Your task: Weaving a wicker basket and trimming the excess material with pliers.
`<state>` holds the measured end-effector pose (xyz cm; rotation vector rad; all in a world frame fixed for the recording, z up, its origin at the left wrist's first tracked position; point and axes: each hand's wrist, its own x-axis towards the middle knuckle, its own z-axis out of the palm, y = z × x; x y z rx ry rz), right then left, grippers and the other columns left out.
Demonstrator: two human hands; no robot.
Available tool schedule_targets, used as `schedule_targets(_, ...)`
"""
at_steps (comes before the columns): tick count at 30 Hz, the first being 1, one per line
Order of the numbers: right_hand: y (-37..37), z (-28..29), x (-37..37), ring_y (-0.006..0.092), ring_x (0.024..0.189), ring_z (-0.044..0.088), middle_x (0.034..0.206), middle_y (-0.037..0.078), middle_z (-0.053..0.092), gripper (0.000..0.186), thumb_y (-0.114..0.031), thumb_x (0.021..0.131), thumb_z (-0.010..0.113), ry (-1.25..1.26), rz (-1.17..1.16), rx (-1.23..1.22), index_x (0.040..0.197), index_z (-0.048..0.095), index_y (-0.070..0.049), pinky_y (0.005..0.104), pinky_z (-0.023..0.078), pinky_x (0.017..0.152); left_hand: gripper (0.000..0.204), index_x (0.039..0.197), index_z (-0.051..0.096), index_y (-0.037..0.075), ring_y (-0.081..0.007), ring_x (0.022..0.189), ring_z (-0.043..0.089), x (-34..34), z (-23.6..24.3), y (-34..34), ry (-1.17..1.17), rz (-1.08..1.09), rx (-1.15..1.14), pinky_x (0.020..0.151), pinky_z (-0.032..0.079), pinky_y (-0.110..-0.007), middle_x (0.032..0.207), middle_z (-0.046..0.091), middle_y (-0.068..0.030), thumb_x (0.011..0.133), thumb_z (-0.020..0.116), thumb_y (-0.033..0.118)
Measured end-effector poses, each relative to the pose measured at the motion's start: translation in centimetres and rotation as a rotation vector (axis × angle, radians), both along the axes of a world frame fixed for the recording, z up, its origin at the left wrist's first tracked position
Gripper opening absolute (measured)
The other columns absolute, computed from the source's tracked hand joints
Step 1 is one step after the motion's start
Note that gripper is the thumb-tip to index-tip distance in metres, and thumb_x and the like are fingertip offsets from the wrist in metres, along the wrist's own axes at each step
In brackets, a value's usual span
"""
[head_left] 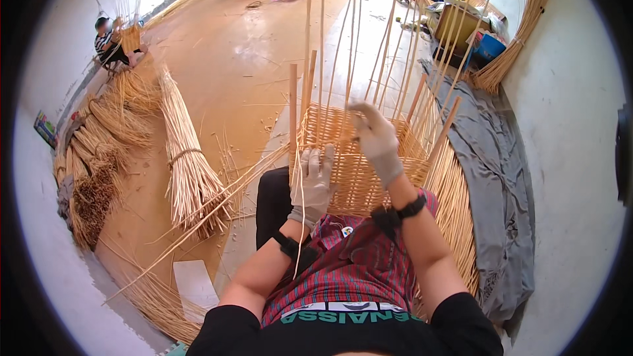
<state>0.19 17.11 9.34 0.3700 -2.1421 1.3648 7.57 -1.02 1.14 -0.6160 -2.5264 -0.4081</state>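
Observation:
On my lap, over a red striped cloth [349,270], rests a woven wicker basket [356,178], with long pale stakes rising from it and thicker wooden rods at its corners. My left hand [313,178], in a pale glove, grips the basket's near left side beside a loose strand hanging down. My right hand [374,135], also gloved, is raised over the right half of the basket, index finger curved among the stakes; its fingers are blurred, so what they hold, if anything, is unclear.
Tied reed bundles [188,165] lie at left, more reeds [455,211] at right beside grey cloth [501,224]. Another person [109,43] sits by the left wall with a basket. Cluttered furniture and a blue bin [488,46] stand at back right; reeds [521,39] lean on the wall.

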Motion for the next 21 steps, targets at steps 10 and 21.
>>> schedule_targets(10,4.7,-7.2,4.0,0.0052,0.048,0.046,0.097,0.009,0.075,0.043,-0.015,0.107,0.057,-0.016,-0.201,-0.205,0.148,0.045,-0.012,0.0229,0.037,0.042,0.088,0.152,0.051,0.011,-0.0421,0.136,0.047,-1.0,-1.0,0.3,0.044,0.134,0.026,0.117,0.04,-0.049,0.14,0.049,-0.0196,0.074,0.085,0.037)
schedule_targets(21,3.9,1.1,1.5,0.0273,0.131,0.059,0.149,0.018,0.056,0.071,0.001,0.091,0.065,0.122,-0.323,0.506,0.157,0.041,-0.006,0.0323,0.056,0.087,0.082,0.158,0.045,0.031,-0.0368,0.117,0.061,-0.3,-0.5,5.4,-0.122,-0.087,0.045,0.096,0.048,-0.047,0.142,0.051,-0.0187,0.083,0.077,0.019)
